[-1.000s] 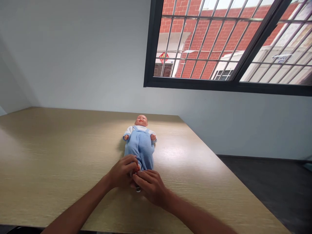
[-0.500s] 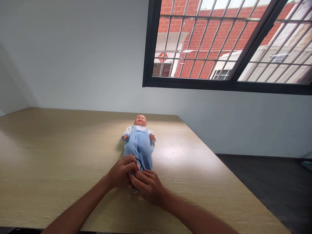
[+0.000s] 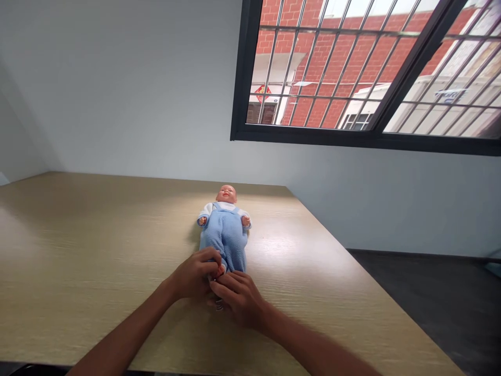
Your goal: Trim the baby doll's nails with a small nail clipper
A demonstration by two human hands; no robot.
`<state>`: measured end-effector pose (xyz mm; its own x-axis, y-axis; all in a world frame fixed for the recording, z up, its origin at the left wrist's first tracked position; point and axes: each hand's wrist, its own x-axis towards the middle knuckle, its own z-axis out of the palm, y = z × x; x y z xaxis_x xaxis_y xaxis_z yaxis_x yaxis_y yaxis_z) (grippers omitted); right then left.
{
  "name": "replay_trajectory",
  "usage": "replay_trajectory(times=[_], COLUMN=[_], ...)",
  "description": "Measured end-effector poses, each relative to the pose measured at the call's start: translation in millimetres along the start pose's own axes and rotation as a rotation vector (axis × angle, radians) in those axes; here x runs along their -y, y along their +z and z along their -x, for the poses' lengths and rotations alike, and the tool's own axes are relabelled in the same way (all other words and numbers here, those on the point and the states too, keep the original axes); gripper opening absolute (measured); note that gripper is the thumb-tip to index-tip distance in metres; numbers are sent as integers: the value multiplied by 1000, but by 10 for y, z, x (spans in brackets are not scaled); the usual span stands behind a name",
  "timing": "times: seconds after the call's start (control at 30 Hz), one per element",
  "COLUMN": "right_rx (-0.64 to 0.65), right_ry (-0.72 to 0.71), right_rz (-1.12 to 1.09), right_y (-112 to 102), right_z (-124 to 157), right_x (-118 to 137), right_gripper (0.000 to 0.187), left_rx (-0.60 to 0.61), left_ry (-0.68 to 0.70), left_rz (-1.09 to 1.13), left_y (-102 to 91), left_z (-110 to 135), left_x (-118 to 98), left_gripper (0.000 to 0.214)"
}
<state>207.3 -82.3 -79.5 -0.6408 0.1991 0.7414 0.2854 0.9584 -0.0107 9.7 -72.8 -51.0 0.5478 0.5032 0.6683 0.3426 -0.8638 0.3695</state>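
Little has moved since the frame half a second ago: the whole view has slid a touch to the side, and more of the doll's reddish foot [image 3: 220, 270] now shows between the two hands, which hold almost the same place. The doll [image 3: 224, 230] lies on its back on the pale wooden tabletop [image 3: 97, 261], head toward the wall [image 3: 117, 104] and legs toward the person, dressed in light blue overalls over a white top. Left hand [image 3: 198, 274] is beside the foot, its fingers bent inward; right hand [image 3: 238, 297] comes in from the other side, fingers curled and angled toward the left ones, its knuckles near the hem of the other trouser leg. Just below them a small striped thing [image 3: 219, 304] peeks out between the hands — dark with white bands, mostly covered. Fingertips are partly hidden on both sides, so I cannot tell how tightly either hand is closed, or whether it grips the foot, the striped thing or both. Beyond the tabletop, a dark-framed window [image 3: 305, 132] with metal bars looks onto red brick.
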Motion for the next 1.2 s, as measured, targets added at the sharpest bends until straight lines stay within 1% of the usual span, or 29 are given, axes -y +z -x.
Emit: replay_trajectory(times=[0.2, 0.33, 0.5, 0.63, 0.73, 0.83, 0.93, 1.0, 1.03, 1.13, 1.2], right_rx=[5, -19, 10, 25, 45, 45, -4, -72, -121, -266, -336], right_ry=[-30, -39, -48, -50, -49, -43, -13, 31, 51, 82, 106], right_rz=[22, 51, 92, 113, 127, 128, 48, -46, -86, -152, -154], right_y=[-24, -9, 13, 16, 23, 24, -2, -30, -43, -62, -55], right_z=[-32, -38, -27, -44, -70, -83, -71, -52, -41, -4, 18], right_x=[14, 16, 40, 61, 62, 54, 41, 31, 26, 9, -6], right_gripper=[19, 17, 16, 16, 17, 17, 20, 23, 24, 21, 19], left_rx=[-14, -31, 3, -8, 0, 18, -9, -11, 11, 162, 270], left_ry=[13, 24, -3, -23, -28, -2, 13, -25, -48, -74, -59], left_rz=[21, 32, 37, 31, 16, -7, -25, -45, -58, -94, -122], left_y=[20, 25, 35, 60, 66, 81, 108, 114, 111, 82, 69], left_z=[-4, 2, 34, 55, 60, 55, 32, 4, -12, -46, -42], left_x=[17, 7, 29, 61, 61, 46, 12, -26, -48, -106, -117], left_gripper=[13, 14, 15, 16, 13, 8, 8, 4, 4, 18, 19])
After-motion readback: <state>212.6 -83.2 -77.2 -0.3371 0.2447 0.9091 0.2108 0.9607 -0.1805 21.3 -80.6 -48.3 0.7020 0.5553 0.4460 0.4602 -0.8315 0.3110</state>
